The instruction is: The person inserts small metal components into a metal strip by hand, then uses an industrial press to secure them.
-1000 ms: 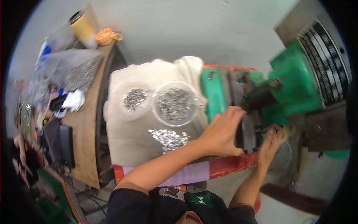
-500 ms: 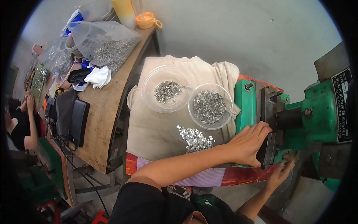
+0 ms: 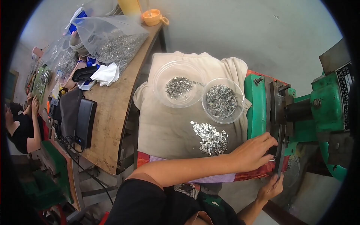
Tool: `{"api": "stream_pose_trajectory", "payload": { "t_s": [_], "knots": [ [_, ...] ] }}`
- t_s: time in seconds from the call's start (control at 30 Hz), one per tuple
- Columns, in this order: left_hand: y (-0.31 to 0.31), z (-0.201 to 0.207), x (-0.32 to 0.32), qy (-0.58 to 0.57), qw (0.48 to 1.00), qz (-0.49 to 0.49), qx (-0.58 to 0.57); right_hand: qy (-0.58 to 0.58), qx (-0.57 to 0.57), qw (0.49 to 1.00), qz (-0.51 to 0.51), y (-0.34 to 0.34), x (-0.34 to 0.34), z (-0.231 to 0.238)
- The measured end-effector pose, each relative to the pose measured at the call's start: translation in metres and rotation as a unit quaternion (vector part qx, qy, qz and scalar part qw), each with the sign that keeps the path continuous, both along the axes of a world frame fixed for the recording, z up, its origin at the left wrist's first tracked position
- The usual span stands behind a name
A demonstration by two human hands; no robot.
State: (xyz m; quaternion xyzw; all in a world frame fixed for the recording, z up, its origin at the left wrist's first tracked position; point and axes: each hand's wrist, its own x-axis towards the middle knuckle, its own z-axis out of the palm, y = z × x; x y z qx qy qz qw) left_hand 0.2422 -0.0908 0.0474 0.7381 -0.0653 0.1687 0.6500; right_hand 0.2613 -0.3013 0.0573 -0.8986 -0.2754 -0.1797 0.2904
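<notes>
Sitting left of the green press (image 3: 255, 112) are a clear tub (image 3: 159, 96) of short metal pieces (image 3: 179, 87), a pile of shiny flakes (image 3: 211, 140) and, closest to the press, a second tub (image 3: 226, 121) of slender pins (image 3: 222, 100). The person's left hand (image 3: 252, 155) is at the press's dark steel plate (image 3: 279, 144), thumb and fingers narrowly curled — whether they pinch anything cannot be told. The right hand (image 3: 270, 188) is at the plate's near end, its grip unclear. Light fingertips, kept clear of any closing gap, would likely serve best. Half a second ago the left thumb spread wider — and the right hand stood farther right, apart from the plate.
</notes>
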Motion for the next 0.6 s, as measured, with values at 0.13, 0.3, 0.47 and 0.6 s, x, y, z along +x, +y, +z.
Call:
{"api": "stream_pose_trajectory", "payload": {
  "t_s": [0.13,0.3,0.47,0.6],
  "knots": [
    [0.001,0.015,-0.011,0.052,0.992,-0.040,-0.111,0.009,0.065,0.998,0.004,-0.011,-0.031,0.007],
    [0.056,0.029,-0.019,0.200,0.930,-0.223,-0.211,0.042,0.014,0.990,0.136,0.022,-0.026,0.018],
    [0.153,0.046,-0.046,0.177,0.966,-0.141,-0.122,0.258,0.162,0.918,0.253,0.114,0.010,0.029],
    [0.212,0.063,-0.071,0.187,0.980,-0.059,-0.047,0.376,0.242,0.824,0.348,0.195,0.023,0.045]
  ]
}}
